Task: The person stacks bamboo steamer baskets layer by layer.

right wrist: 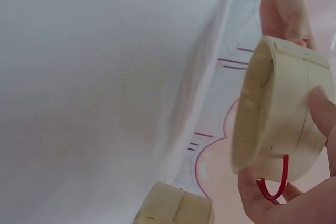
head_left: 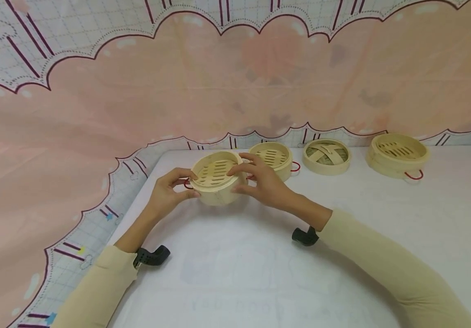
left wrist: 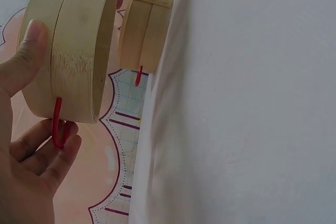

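Note:
A round bamboo steamer basket (head_left: 219,196) with a slatted floor is held between both hands, just off the white table. My left hand (head_left: 165,191) grips its left side, thumb low on the outer wall and fingers at the rim. From the right, my right hand (head_left: 266,184) grips the opposite side in the same way. In the left wrist view, a red handle (left wrist: 56,121) hangs by the left fingers. Another red handle (right wrist: 285,174) shows by the right fingers in the right wrist view. The basket's underside is open, seen from below.
Behind my right hand stands a second steamer basket (head_left: 274,157). To its right lie a woven bamboo lid (head_left: 326,157) and another, deeper steamer basket (head_left: 397,157) with a red handle. The white table (head_left: 235,269) meets a patterned pink cloth (head_left: 219,82) at its back and left edges.

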The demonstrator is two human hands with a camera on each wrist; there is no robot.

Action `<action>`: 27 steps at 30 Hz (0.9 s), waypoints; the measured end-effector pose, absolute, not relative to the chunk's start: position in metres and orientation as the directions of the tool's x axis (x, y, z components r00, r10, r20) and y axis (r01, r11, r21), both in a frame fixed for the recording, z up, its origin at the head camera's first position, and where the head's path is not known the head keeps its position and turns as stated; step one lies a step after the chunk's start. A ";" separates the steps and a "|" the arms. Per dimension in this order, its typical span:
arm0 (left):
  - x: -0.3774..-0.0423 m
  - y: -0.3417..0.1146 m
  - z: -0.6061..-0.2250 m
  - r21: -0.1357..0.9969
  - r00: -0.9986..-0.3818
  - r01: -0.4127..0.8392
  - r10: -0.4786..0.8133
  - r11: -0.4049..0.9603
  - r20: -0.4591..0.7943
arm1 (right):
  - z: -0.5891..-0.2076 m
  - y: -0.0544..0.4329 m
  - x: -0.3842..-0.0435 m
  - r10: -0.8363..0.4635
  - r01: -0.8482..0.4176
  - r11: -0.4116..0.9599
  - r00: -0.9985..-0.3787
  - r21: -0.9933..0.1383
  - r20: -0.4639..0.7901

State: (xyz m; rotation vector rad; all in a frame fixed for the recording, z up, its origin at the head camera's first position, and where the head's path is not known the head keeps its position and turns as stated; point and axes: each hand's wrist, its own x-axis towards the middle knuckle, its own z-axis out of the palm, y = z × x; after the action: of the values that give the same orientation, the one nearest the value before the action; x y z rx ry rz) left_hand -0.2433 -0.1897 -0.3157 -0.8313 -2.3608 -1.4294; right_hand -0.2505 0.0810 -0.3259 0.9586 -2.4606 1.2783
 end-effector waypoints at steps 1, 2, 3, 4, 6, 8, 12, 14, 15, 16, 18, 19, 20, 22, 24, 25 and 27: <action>-0.241 -0.189 -0.315 0.720 -0.796 0.600 0.344 0.348 0.497 | -0.326 0.083 -0.248 -0.453 -0.629 0.413 -0.769 -0.659 0.450; -0.240 -0.188 -0.315 0.715 -0.790 0.609 0.349 0.344 0.505 | -0.326 0.085 -0.247 -0.455 -0.627 0.415 -0.771 -0.660 0.447; -0.238 -0.187 -0.315 0.708 -0.781 0.620 0.355 0.337 0.514 | -0.326 0.086 -0.244 -0.455 -0.626 0.413 -0.771 -0.661 0.446; -0.237 -0.186 -0.315 0.705 -0.773 0.629 0.362 0.328 0.521 | -0.326 0.088 -0.242 -0.452 -0.625 0.412 -0.772 -0.663 0.447; -0.235 -0.185 -0.316 0.690 -0.751 0.653 0.379 0.311 0.541 | -0.326 0.092 -0.238 -0.444 -0.631 0.410 -0.769 -0.659 0.460; -0.233 -0.183 -0.318 0.676 -0.727 0.678 0.400 0.290 0.558 | -0.326 0.097 -0.234 -0.434 -0.643 0.402 -0.761 -0.651 0.483; -0.229 -0.179 -0.320 0.653 -0.693 0.710 0.429 0.264 0.580 | -0.328 0.103 -0.227 -0.413 -0.649 0.386 -0.757 -0.655 0.506; -0.227 -0.177 -0.321 0.652 -0.687 0.714 0.433 0.254 0.584 | -0.329 0.106 -0.223 -0.407 -0.648 0.378 -0.758 -0.662 0.509; -0.226 -0.176 -0.322 0.651 -0.685 0.716 0.433 0.252 0.586 | -0.329 0.107 -0.222 -0.402 -0.647 0.377 -0.759 -0.662 0.512; -0.224 -0.175 -0.322 0.650 -0.684 0.717 0.432 0.252 0.588 | -0.330 0.108 -0.220 -0.398 -0.648 0.379 -0.759 -0.661 0.516; -0.221 -0.173 -0.323 0.651 -0.684 0.717 0.433 0.249 0.587 | -0.330 0.110 -0.218 -0.392 -0.654 0.380 -0.754 -0.654 0.527; -0.220 -0.173 -0.323 0.652 -0.687 0.715 0.430 0.254 0.586 | -0.330 0.111 -0.216 -0.389 -0.656 0.382 -0.753 -0.651 0.531; -0.218 -0.172 -0.323 0.653 -0.690 0.712 0.428 0.258 0.584 | -0.330 0.112 -0.215 -0.386 -0.655 0.388 -0.755 -0.649 0.531; -0.215 -0.170 -0.324 0.655 -0.694 0.709 0.425 0.263 0.581 | -0.331 0.113 -0.213 -0.380 -0.641 0.401 -0.767 -0.655 0.517; -0.214 -0.169 -0.325 0.657 -0.697 0.706 0.427 0.265 0.577 | -0.333 0.115 -0.211 -0.379 -0.624 0.410 -0.780 -0.666 0.497; -0.213 -0.168 -0.325 0.653 -0.695 0.708 0.431 0.269 0.576 | -0.334 0.115 -0.210 -0.378 -0.613 0.412 -0.789 -0.675 0.485; -0.213 -0.168 -0.327 0.644 -0.687 0.716 0.442 0.271 0.577 | -0.337 0.116 -0.209 -0.378 -0.589 0.409 -0.804 -0.697 0.458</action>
State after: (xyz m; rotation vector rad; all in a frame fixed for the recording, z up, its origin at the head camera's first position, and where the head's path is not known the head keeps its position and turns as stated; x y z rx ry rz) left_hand -0.2131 -0.1675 -0.3269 -1.0647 -2.2622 -1.3774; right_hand -0.2091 0.1163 -0.3368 0.8522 -2.4365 1.3458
